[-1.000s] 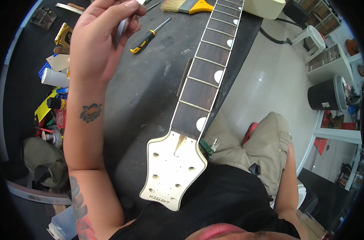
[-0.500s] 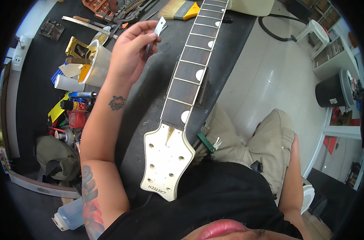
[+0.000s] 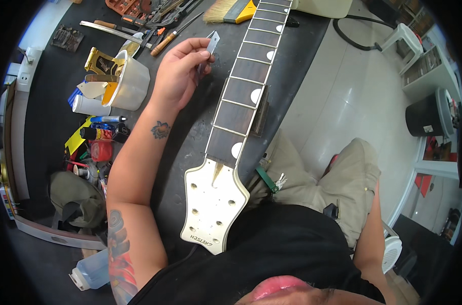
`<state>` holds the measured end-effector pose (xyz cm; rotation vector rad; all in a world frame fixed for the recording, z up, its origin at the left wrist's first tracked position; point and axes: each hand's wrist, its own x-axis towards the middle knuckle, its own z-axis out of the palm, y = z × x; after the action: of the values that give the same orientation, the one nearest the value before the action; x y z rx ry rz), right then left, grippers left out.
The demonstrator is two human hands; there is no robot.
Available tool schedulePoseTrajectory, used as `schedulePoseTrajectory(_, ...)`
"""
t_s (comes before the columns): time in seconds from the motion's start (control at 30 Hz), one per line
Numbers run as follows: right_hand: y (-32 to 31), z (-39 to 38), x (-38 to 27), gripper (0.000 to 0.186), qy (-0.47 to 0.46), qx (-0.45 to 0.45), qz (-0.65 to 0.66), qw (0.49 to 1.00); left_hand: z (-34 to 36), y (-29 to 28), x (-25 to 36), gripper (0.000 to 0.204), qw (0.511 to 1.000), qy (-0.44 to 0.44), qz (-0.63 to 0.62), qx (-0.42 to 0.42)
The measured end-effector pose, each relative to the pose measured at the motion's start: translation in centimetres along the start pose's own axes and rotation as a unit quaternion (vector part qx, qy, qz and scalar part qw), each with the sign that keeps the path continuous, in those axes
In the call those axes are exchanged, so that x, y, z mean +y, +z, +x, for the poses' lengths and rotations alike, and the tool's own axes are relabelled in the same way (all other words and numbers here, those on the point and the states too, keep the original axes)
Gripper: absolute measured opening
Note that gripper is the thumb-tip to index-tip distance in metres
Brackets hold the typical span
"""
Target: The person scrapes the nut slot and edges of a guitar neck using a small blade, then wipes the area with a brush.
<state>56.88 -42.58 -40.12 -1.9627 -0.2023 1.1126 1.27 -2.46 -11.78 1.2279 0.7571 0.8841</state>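
A small flat metal plate with holes [image 3: 213,42] is pinched between the thumb and fingers of my left hand [image 3: 182,68]. Another edge of it shows below the fingers. The hand is in the air left of the guitar neck, apart from its frets. Dark fretboard [image 3: 241,91] with white half-round inlays runs away from me across the bench. Its cream headstock [image 3: 210,203] points towards my body, the tuner holes bare and the nut end without strings. Only my right forearm shows, at the right by my thigh; my right hand is hidden.
A plastic tub [image 3: 134,84] of tools stands left of my forearm. A wide brush [image 3: 233,11] and a wooden-handled tool [image 3: 162,47] lie beyond my hand. Under the neck is a dark support block [image 3: 260,119]. A green cap [image 3: 76,198] and a bottle [image 3: 91,269] sit at left.
My left hand has shifted slightly right and nearer to me with the metal plate, which has tilted. The wooden-handled tool behind it is now uncovered. The whole view has shifted a little.
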Motion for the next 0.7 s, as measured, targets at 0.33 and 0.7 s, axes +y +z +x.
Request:
schedulePoseTrajectory(0.33, -0.5, 0.3, 0.7, 0.052, 0.0, -0.014, 0.039, 0.999, 0.2, 0.2, -1.0, 0.023, 0.999, 0.024, 0.006, 0.035)
schedulePoseTrajectory(0.7, -1.5, 0.3, 2.1, 0.054, 0.01, -0.021, 0.093, 0.995, 0.2, 0.1, -0.9, 0.023, 0.998, 0.027, 0.002, 0.054)
